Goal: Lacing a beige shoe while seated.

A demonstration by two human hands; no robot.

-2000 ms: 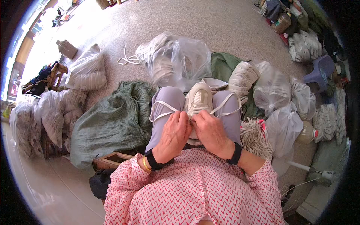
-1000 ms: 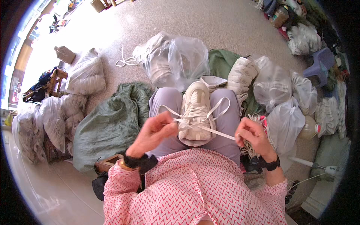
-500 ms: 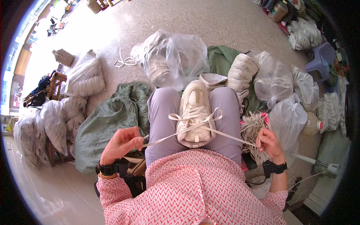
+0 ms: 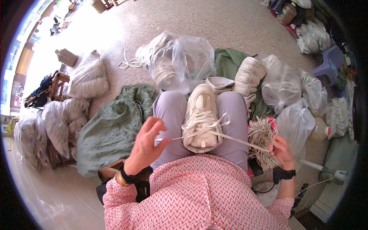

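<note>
A cream sneaker [image 4: 203, 103] rests on my lap between my knees, its toe pointing away and its heel toward me. White laces [image 4: 207, 128] cross over its upper, with a loose loop on the right side. Left of the shoe, my left hand [image 4: 145, 147] is open, thumb and fingers apart, over my left thigh; one thin lace end lies close by its thumb. My right hand [image 4: 282, 150] is closed in a pinch on the other lace end, stretched taut to the right from the shoe.
Beside my right knee hangs a bundle of loose laces [image 4: 262, 140]. Stacked pale shoe pieces [image 4: 249, 76] and a clear plastic bag [image 4: 180, 61] of shoe parts lie ahead. A green sack [image 4: 115, 128] sits at left, tied bags [image 4: 293, 122] and a purple stool [image 4: 330, 63] at right.
My left hand has moved inward and away from my body toward the shoe, and its fingers have spread from a pinch. The right hand has shifted slightly right, still pinching its lace.
</note>
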